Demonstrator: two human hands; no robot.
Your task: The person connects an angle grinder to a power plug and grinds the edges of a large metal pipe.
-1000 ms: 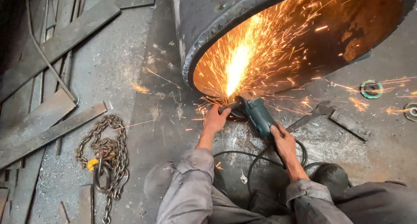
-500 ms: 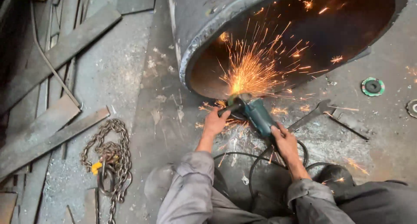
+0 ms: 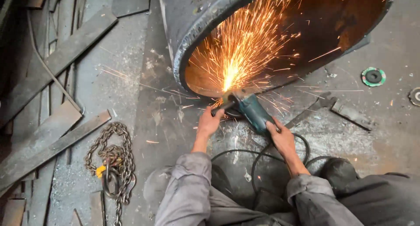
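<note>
Left hand (image 3: 209, 122) is shut round the side handle of the grinder (image 3: 249, 110). Right hand (image 3: 282, 138) grips the grinder's back end. Grinder sits low on the floor (image 3: 175, 121), w/ its front at the bottom rim of the big pipe (image 3: 192, 20). Sparks (image 3: 240, 55) fly up into the pipe. Black cord (image 3: 258, 158) loops by the right wrist. Chain (image 3: 114, 158) lies near the floor's left edge, beside flat bars (image 3: 52, 138). A disc (image 3: 373, 76) lies far right.
</note>
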